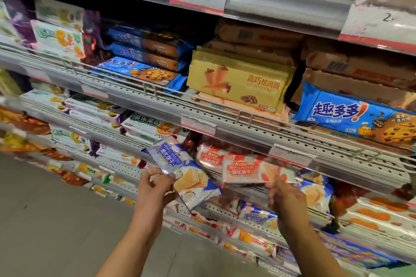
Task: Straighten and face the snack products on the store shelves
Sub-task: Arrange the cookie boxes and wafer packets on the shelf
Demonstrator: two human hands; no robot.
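The left hand [155,183] grips a blue-and-white wafer biscuit pack [183,174], thumb and fingers [167,177] curled on its lower edge; the pack is tilted and held in front of the lower shelf. The right hand [284,195] is motion-blurred; its fingers touch the bottom edge of a pink wafer biscuit pack [252,168] lying level just below the shelf rail [225,117], though whether they are curled round it cannot be determined. Above the rail stand a gold cone-biscuit box [238,83] and a blue cookie pack [351,117].
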